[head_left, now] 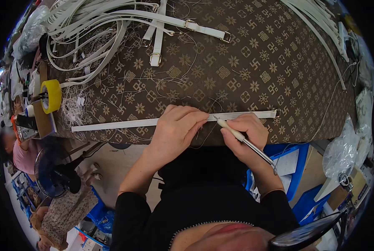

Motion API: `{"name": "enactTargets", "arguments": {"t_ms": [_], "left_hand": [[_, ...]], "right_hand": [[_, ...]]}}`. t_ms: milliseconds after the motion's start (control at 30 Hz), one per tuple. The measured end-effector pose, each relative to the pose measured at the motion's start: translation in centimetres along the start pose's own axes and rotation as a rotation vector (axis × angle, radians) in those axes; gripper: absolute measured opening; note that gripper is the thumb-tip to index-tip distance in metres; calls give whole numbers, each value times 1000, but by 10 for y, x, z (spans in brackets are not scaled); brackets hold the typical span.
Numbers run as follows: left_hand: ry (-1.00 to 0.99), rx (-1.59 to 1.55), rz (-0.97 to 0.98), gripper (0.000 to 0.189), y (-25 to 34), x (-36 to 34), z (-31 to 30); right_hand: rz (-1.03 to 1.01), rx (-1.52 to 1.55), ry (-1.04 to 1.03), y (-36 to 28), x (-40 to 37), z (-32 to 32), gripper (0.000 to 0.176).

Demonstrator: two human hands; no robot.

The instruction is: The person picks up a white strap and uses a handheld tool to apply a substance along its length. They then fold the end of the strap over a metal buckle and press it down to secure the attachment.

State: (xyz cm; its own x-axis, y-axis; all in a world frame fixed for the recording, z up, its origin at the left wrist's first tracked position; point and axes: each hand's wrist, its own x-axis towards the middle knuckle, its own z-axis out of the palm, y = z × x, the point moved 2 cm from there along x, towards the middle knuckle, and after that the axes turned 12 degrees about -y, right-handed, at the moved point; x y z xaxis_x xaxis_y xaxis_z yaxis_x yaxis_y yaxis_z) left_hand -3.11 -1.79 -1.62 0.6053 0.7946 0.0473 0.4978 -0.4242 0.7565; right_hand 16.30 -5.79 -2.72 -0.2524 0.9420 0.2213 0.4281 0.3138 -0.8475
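Observation:
A long white strap (120, 125) lies across the front of the cloth-covered table, with a metal buckle (277, 113) at its right end. My left hand (173, 130) is closed on the strap near its middle, thumb and fingers pinching it. In my right hand (252, 136) is a slim pen-like tool (237, 134) with a cream front part and a silver shaft. Its fine tip points left and meets or nearly meets the strap beside my left fingertips; contact is hard to tell. Thin loose thread curls around the strap there.
White straps with buckles (190, 25) pile up at the back left, near thread scraps (76, 106) and a yellow tape roll (51, 96). More straps (316, 33) lie at the back right. Below left are a black fan (55, 171) and another person in pink (27, 157).

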Motion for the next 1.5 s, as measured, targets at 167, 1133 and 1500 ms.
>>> {"name": "enactTargets", "arguments": {"t_ms": [167, 1133, 1500], "left_hand": [[12, -6, 2, 15, -3, -1, 3], [52, 27, 7, 13, -3, 2, 7], [47, -278, -74, 20, -12, -6, 2]], "right_hand": [[-36, -51, 2, 2, -1, 4, 24], [-51, -96, -11, 2, 1, 5, 23], [34, 98, 25, 3, -4, 0, 21]]}}
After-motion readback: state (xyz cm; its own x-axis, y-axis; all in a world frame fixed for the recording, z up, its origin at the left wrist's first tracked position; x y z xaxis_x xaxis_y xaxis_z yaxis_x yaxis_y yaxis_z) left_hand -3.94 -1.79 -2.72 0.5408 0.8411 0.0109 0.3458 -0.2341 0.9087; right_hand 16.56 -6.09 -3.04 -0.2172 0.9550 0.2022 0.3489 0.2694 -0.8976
